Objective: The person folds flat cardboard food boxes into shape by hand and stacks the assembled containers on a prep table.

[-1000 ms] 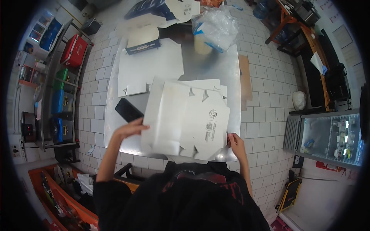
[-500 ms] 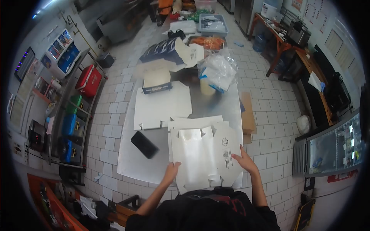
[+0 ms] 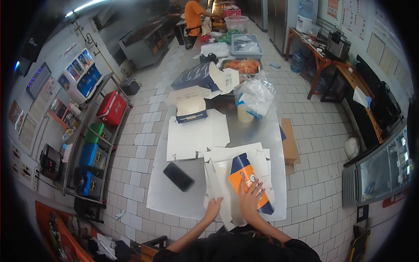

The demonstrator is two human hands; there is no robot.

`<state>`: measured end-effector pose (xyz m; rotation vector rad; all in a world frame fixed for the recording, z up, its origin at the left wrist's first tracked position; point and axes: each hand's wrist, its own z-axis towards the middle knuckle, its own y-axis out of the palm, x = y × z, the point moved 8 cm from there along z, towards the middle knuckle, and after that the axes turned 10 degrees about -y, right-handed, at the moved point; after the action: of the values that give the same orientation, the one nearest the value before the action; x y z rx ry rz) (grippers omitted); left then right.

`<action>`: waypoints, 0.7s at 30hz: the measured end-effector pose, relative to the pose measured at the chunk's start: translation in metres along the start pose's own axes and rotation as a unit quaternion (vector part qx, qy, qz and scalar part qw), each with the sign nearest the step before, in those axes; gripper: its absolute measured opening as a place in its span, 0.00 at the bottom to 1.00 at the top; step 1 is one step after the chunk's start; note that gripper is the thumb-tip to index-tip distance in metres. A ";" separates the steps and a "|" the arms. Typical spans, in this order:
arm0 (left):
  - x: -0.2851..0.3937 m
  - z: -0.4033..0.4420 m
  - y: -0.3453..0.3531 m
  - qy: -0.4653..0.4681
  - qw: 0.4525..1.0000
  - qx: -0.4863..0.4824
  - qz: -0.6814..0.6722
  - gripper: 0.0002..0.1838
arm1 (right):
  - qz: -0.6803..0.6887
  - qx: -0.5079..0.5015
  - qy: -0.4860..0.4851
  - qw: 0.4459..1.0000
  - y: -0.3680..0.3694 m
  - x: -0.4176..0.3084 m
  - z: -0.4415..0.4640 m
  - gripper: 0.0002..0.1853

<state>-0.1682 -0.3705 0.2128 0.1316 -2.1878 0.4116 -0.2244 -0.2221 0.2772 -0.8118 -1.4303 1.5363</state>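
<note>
The top card [image 3: 222,169] lies near the close end of the shiny metal table [image 3: 196,204], right in front of the person. It is white, with an orange and dark blue flap [image 3: 242,171] on its right part.

The left hand [image 3: 213,209] is clamped on the card's edge, at about 7 o'clock from the card's middle. The right hand [image 3: 250,200] is open and flat on the flap, with its fingers a bit apart.

More white card [image 3: 257,149] peeks out at 12 o'clock, under the top card. At 10 o'clock, near it, lies 1 black phone [image 3: 178,177]. At 11 o'clock there is 1 big flat white card [image 3: 205,133], with 1 small open box [image 3: 191,109] at its far end. At 12 o'clock, farther off, a clear plastic bag [image 3: 257,94] sits on a pale yellow tub [image 3: 245,115]. Far away at 11 o'clock stands a person in an orange shirt [image 3: 193,17].
</note>
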 end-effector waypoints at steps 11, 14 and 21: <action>-0.046 -0.021 0.019 -0.069 0.947 -0.056 -0.308 0.23 | 0.422 -0.060 -0.021 0.904 -0.062 0.053 0.024 0.33; -0.074 -0.020 0.001 -0.037 0.942 -0.027 -0.334 0.22 | 0.393 0.030 -0.075 0.916 -0.089 0.098 0.051 0.26; -0.025 -0.025 -0.043 0.202 0.963 0.173 0.043 0.35 | 0.146 0.206 -0.126 0.959 0.014 0.109 0.047 0.25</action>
<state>-0.1241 -0.4041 0.2178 0.1300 -1.7086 0.7976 -0.3144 -0.1429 0.2802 -0.6037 -1.1309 2.1404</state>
